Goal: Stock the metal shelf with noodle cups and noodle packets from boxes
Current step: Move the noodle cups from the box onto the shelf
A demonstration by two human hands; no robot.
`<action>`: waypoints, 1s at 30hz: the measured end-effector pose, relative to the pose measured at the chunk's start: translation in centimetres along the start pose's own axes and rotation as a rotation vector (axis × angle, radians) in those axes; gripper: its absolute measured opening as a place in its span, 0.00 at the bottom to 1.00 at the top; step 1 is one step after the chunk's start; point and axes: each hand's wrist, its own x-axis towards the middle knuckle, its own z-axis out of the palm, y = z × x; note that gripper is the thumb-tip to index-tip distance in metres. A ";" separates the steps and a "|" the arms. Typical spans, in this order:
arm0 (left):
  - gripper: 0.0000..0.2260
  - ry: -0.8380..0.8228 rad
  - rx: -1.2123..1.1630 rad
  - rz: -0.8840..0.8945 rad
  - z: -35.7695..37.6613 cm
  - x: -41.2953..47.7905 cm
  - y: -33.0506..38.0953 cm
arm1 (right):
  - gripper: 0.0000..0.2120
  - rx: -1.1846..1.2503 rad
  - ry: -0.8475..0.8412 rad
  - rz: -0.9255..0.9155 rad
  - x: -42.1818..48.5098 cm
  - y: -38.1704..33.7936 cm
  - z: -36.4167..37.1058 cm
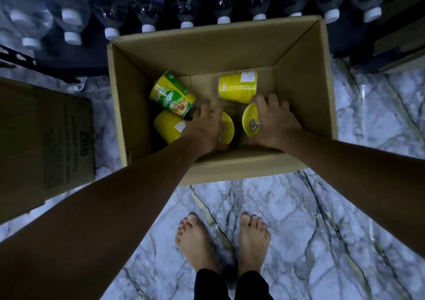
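Note:
An open cardboard box (305,74) stands on the floor in front of me with several yellow and green noodle cups lying in its bottom. Both my arms reach down into it. My left hand (204,127) grips a yellow cup (227,128) by its side, lid toward me. My right hand (274,121) grips another yellow cup (250,121), whose lid faces left. A green-labelled cup (172,93) and a yellow cup (167,124) lie at the left. One more yellow cup (238,85) lies at the back.
A second brown cardboard box (43,143) stands to the left. Rows of clear water bottles with white caps (147,12) line the back. My bare feet (220,242) stand on the marble floor just before the box. A dark metal frame (18,58) shows at far left.

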 end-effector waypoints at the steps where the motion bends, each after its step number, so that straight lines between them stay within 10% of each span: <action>1: 0.60 -0.007 0.043 0.000 0.1 0.0 0.3 | 0.51 -0.015 -0.011 -0.020 -0.1 0.0 0.0; 21: 0.48 0.007 0.120 0.008 -0.3 -0.1 0.8 | 0.51 -0.012 -0.139 -0.094 0.1 -1.0 0.6; 30: 0.45 0.229 -0.387 -0.053 -6.8 -8.2 2.5 | 0.47 0.228 0.050 -0.086 -7.6 -1.8 -5.9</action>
